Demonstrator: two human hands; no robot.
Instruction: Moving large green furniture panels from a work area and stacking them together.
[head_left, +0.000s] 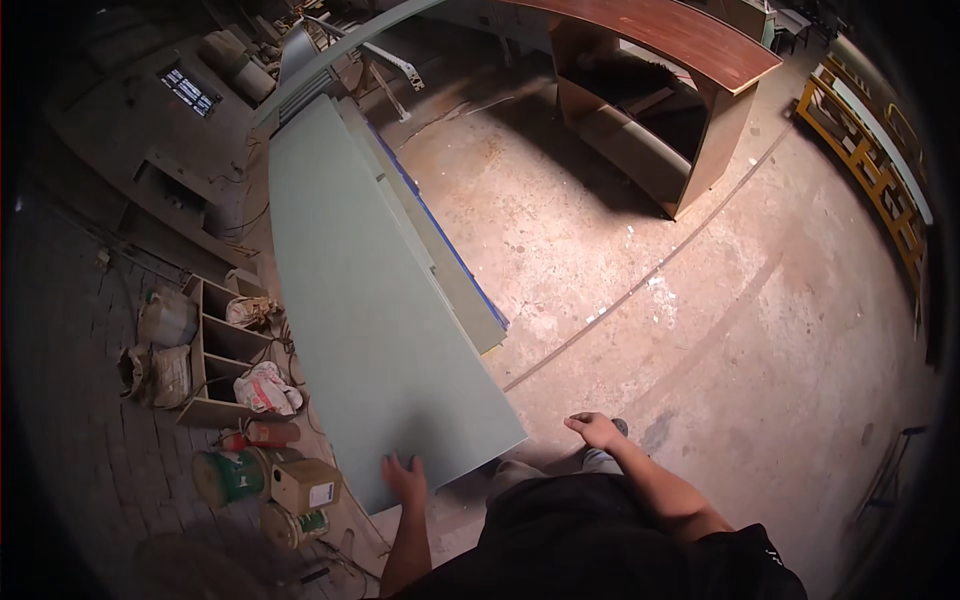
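Observation:
A long pale green sheet panel (370,270) lies before me, its near edge close to my body. My left hand (405,480) is at the near left end of the panel, fingers spread, over or touching its surface; which of these I cannot tell. My right hand (597,431) is in the air to the right of the panel's near corner, apart from it. Its fingers are loosely bent and nothing shows in them. Under the green panel, more boards (440,235) with a blue edge stick out on the right.
A desk-like cabinet with a reddish-brown top (680,40) stands far right, and a yellow frame (860,150) beyond it. At left are an open shelf unit (225,345), a green bucket (228,478), a cardboard box (303,487) and a red cylinder (272,434).

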